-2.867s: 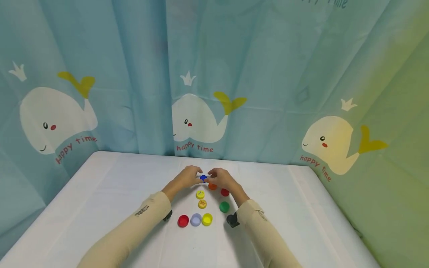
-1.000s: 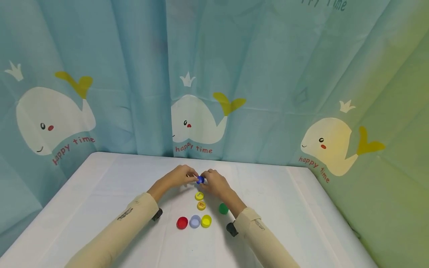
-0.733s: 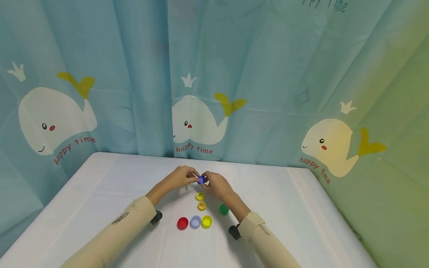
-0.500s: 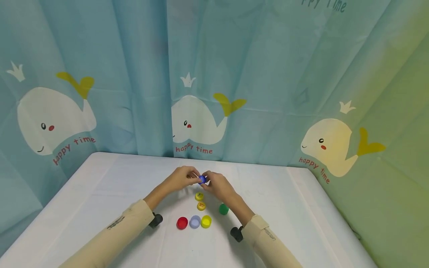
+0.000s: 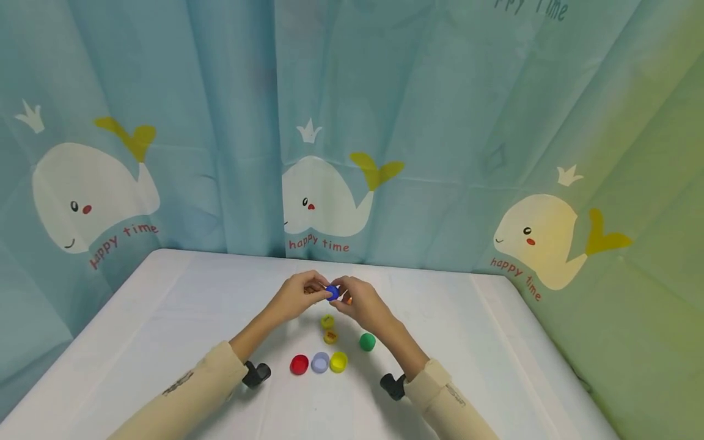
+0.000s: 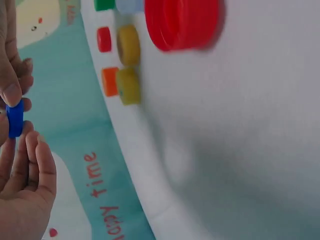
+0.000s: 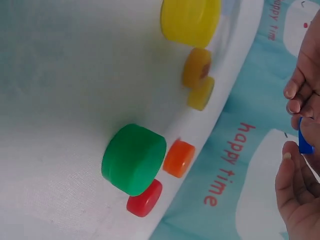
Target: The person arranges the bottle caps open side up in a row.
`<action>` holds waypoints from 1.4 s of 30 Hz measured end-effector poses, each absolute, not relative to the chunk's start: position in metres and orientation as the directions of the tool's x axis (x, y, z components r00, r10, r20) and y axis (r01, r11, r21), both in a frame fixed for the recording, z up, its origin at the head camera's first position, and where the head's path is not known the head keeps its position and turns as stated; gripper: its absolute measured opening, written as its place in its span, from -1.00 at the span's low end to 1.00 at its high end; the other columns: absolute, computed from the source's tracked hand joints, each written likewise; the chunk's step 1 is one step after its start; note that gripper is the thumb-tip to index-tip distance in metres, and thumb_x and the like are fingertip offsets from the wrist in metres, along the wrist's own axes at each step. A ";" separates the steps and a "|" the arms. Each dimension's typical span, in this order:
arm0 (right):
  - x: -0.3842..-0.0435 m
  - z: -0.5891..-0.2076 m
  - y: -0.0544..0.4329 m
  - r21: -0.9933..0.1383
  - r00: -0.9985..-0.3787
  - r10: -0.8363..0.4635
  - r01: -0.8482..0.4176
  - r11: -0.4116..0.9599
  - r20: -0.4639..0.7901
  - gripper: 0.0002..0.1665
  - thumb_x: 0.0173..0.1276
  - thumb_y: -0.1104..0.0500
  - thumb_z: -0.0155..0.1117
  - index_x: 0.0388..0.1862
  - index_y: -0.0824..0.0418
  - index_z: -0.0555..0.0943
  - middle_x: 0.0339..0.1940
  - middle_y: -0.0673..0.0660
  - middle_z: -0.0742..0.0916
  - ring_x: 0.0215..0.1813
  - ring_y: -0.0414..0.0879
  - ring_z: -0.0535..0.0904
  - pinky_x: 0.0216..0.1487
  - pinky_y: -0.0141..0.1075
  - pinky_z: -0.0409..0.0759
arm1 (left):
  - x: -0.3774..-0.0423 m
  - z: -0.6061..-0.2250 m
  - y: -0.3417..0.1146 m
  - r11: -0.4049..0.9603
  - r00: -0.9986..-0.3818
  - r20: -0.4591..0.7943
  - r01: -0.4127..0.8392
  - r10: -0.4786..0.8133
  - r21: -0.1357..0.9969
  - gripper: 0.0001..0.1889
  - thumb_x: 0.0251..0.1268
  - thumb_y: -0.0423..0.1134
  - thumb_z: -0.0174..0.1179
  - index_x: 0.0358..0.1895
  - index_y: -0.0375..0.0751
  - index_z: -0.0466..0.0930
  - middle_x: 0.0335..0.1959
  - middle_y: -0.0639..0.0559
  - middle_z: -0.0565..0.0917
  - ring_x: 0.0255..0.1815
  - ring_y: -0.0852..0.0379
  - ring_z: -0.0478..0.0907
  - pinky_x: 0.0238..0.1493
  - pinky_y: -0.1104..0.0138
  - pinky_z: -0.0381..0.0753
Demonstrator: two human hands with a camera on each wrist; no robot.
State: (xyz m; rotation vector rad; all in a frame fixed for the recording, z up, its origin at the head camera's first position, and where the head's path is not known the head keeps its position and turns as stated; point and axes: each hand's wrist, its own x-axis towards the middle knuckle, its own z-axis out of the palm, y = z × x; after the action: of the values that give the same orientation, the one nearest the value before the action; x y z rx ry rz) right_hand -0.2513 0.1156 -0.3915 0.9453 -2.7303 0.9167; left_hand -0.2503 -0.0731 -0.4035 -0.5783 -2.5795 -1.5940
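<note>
A blue bottle cap (image 5: 332, 293) is held up over the far middle of the table. My left hand (image 5: 297, 297) pinches its left side with thumb and fingers. From the right, my right hand (image 5: 364, 304) pinches the same cap. In the left wrist view the blue cap (image 6: 15, 119) stands on edge between the fingertips of both hands. An orange cap (image 7: 179, 158) and a red cap (image 7: 144, 198) lie beyond the green one in the right wrist view; in the head view my right hand mostly hides them.
On the white table (image 5: 484, 342), two yellowish caps with printed tops, one being (image 5: 330, 337), sit below the hands. A green cap (image 5: 367, 341) is to the right. Nearer stand red (image 5: 299, 365), lavender (image 5: 321, 363) and yellow (image 5: 338, 362) caps in a row. A whale-print curtain (image 5: 440, 122) hangs behind.
Earlier the blue cap sat low between my parted hands. Both hands have since closed on it and raised it; the wrists have spread outward. The other caps stay in place.
</note>
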 end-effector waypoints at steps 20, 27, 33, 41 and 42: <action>-0.216 -0.388 0.137 -0.994 -0.935 -0.348 0.033 0.100 -0.066 -0.55 0.33 0.20 0.24 0.08 0.51 0.49 -0.18 0.21 0.66 -0.07 0.11 0.60 -0.05 -0.22 0.57 | -0.204 -0.391 -0.055 0.167 -0.951 0.160 0.209 0.265 0.964 -0.69 0.23 -0.29 0.25 -0.02 -0.43 0.57 -0.34 -0.08 0.66 -0.31 0.05 0.66 -0.18 0.30 0.60; -0.207 -0.387 0.144 -0.993 -0.934 -0.340 0.096 0.065 -0.112 -0.56 0.29 0.23 0.28 0.04 0.51 0.49 -0.12 0.23 0.64 -0.09 0.06 0.61 0.00 -0.16 0.54 | -0.199 -0.390 -0.051 0.108 -0.939 0.100 0.142 0.328 0.984 -0.69 0.25 -0.27 0.24 -0.05 -0.44 0.56 -0.27 -0.12 0.66 -0.24 -0.05 0.65 -0.15 0.28 0.60; -0.200 -0.387 0.151 -0.992 -0.927 -0.364 0.044 0.118 -0.084 -0.58 0.27 0.21 0.31 -0.02 0.50 0.50 -0.17 0.22 0.62 -0.14 0.05 0.63 -0.04 -0.19 0.57 | -0.193 -0.392 -0.049 0.023 -0.926 0.001 0.010 0.378 1.000 -0.65 0.34 -0.17 0.15 0.01 -0.40 0.49 -0.21 -0.11 0.64 -0.16 -0.04 0.63 -0.07 0.20 0.57; -0.196 -0.390 0.163 -0.989 -0.921 -0.389 -0.032 0.145 -0.027 -0.65 0.24 0.22 0.34 -0.08 0.43 0.57 -0.27 0.23 0.68 -0.27 0.00 0.66 -0.17 -0.19 0.62 | -0.189 -0.391 -0.047 -0.058 -0.877 -0.114 -0.159 0.466 0.986 -0.56 0.36 -0.04 0.10 0.04 -0.40 0.44 -0.14 -0.27 0.63 -0.13 -0.11 0.62 -0.13 0.22 0.59; -0.196 -0.389 0.164 -0.988 -0.921 -0.390 -0.046 0.150 -0.016 -0.67 0.24 0.22 0.34 -0.10 0.43 0.58 -0.28 0.25 0.68 -0.28 0.00 0.66 -0.19 -0.19 0.62 | -0.189 -0.390 -0.046 -0.078 -0.867 -0.122 -0.182 0.483 0.980 -0.56 0.37 -0.05 0.10 0.04 -0.41 0.44 -0.12 -0.28 0.62 -0.11 -0.12 0.61 -0.12 0.21 0.59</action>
State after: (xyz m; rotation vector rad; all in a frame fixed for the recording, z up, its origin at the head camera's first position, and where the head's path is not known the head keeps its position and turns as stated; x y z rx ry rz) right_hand -0.1956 0.1641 -0.3894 0.5032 -2.5698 2.1883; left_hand -0.1888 -0.0464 -0.3903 -0.4362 -2.3669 -2.6828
